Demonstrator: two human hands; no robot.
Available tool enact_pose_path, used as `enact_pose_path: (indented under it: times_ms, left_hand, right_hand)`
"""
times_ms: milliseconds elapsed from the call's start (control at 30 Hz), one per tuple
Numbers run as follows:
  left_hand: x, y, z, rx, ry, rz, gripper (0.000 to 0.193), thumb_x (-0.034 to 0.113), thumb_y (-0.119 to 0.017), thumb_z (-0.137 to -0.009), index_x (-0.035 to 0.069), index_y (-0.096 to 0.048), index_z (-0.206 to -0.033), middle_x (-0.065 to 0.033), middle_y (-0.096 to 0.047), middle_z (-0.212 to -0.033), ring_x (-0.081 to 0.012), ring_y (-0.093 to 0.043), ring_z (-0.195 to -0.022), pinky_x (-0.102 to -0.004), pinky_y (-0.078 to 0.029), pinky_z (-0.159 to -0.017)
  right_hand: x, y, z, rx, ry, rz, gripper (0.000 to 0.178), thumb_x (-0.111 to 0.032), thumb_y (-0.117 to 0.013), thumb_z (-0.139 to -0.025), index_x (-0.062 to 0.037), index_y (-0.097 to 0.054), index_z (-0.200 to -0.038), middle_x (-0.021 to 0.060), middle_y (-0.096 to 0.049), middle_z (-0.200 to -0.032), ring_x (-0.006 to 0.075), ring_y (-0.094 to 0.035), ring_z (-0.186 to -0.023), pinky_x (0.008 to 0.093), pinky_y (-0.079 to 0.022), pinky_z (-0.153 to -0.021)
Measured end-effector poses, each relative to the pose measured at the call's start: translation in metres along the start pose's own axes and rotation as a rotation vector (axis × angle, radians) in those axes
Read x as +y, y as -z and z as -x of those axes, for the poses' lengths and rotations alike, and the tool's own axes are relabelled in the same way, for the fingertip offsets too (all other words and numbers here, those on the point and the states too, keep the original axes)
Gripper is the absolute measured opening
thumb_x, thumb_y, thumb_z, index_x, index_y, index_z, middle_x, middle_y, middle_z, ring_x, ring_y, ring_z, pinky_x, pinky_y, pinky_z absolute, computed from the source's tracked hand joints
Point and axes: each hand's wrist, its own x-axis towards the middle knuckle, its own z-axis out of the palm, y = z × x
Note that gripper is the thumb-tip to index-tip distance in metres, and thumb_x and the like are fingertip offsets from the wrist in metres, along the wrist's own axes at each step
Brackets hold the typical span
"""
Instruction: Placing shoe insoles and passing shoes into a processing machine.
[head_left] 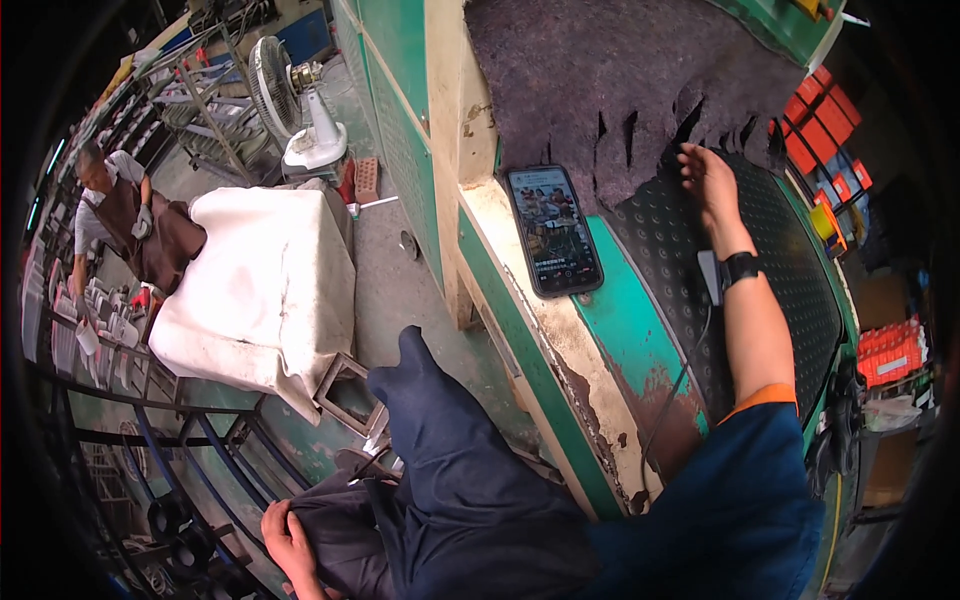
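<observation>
My right hand [712, 187] hovers over a black dimpled belt [770, 230], its fingers loosely curled with nothing visible in them. Just beyond the fingertips hangs a dark, ragged cloth curtain [630, 80], slit along its lower edge. A dark watch [740, 266] is on my right wrist, and a small grey device [709, 277] with a thin cable is beside it. To the left, a phone [553, 230] with its screen lit lies on the green and cream machine edge. My left hand [287, 540] rests on my dark-trousered leg [340, 530], holding nothing that I can see.
A white cloth [260, 270] drapes a block-like stand on the left. Behind it stand a fan [275, 90] and a person [110, 210] in an apron and gloves. Dark metal rails [200, 440] run at lower left. Orange-red boxes [820, 115] sit at right.
</observation>
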Motion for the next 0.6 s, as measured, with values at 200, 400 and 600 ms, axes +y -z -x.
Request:
enact_pose_path:
  times_ms: [200,400,600]
  left_hand:
    - [-0.008,-0.001,-0.008,-0.005,0.034,0.024,0.024,0.009,-0.056,-0.089,-0.003,-0.067,-0.106,-0.0194,-0.066,-0.111,-0.0359,-0.059,-0.114,-0.0416,-0.041,-0.102]
    - [0.006,-0.002,-0.015,-0.026,0.040,0.004,0.024,0.009,-0.056,-0.088,-0.003,-0.067,-0.105,-0.0197,-0.066,-0.110,-0.0357,-0.059,-0.112,-0.0416,-0.042,-0.102]
    - [-0.007,0.001,-0.009,-0.054,-0.017,-0.031,0.026,0.015,-0.067,-0.091,0.000,-0.069,-0.113,-0.0233,-0.066,-0.113,-0.0372,-0.060,-0.110,-0.0434,-0.044,-0.101]
  right_hand:
    - [0.053,0.092,-0.109,0.356,-0.079,0.222,0.045,-0.036,-0.060,-0.091,-0.0097,-0.062,-0.128,0.0027,-0.063,-0.123,0.0168,-0.058,-0.099,0.0318,-0.045,-0.084]
    - [0.017,0.005,-0.096,0.035,0.026,0.443,0.066,-0.043,-0.065,-0.087,0.0051,-0.056,-0.131,0.0169,-0.060,-0.132,0.0252,-0.060,-0.113,0.0339,-0.045,-0.098]
    - [0.037,-0.064,-0.130,-0.448,0.596,0.520,0.049,-0.037,-0.065,-0.087,-0.0017,-0.066,-0.121,0.0147,-0.066,-0.124,0.0260,-0.060,-0.116,0.0361,-0.046,-0.098]
